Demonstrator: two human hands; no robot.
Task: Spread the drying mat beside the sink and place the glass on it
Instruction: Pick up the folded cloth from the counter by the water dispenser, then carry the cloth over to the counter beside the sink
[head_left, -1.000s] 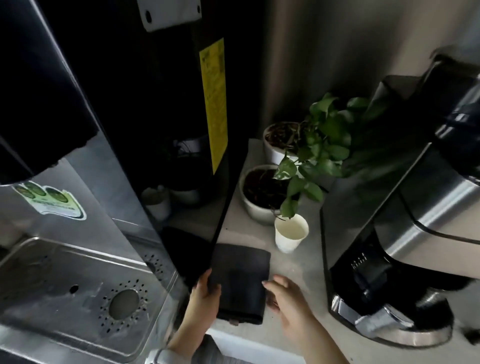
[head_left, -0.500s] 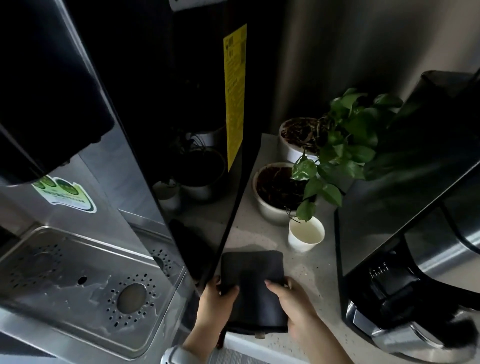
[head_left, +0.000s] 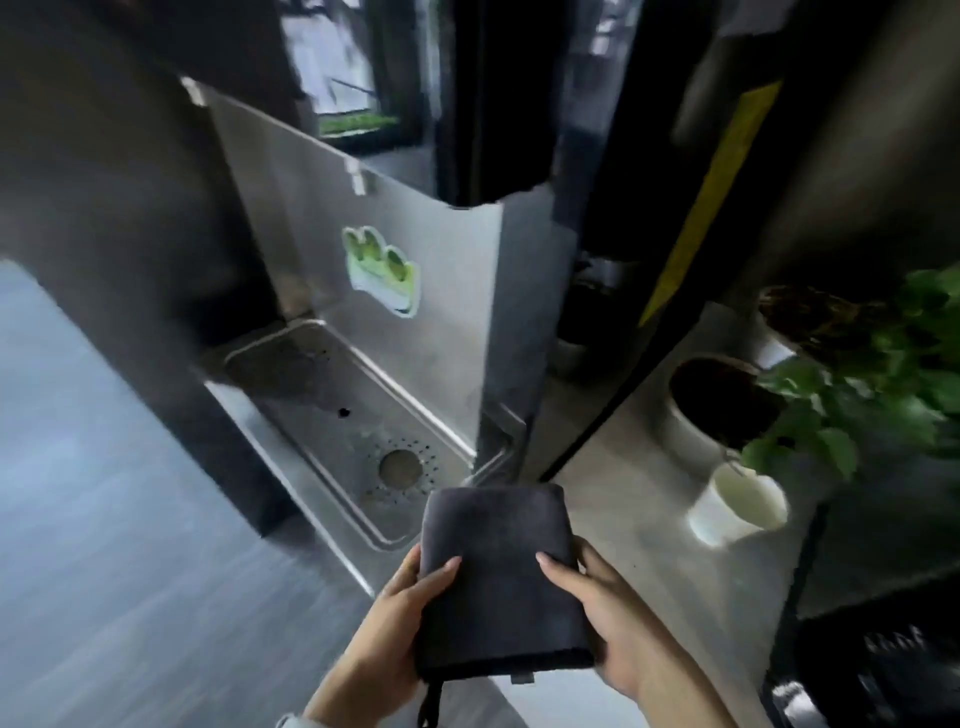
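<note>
Mat (head_left: 498, 577), dark and folded, is held above the counter edge just right of the sink (head_left: 332, 410). Left hand (head_left: 400, 618) and right hand (head_left: 602, 618) each close on one side, thumbs on top, probably to open it flat. A white cup (head_left: 737, 509) stands further right of the sink. No glass is visible.

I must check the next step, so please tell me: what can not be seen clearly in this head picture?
- Glass: none shows in the head view; only a white cup stands on the counter.
- Mat: folded, held by the left hand and right hand; its full size is hidden, and it covers the fingers beneath.
- Plant: cut off by the right edge.
- Sticker above the sink: too blurred to read.
</note>
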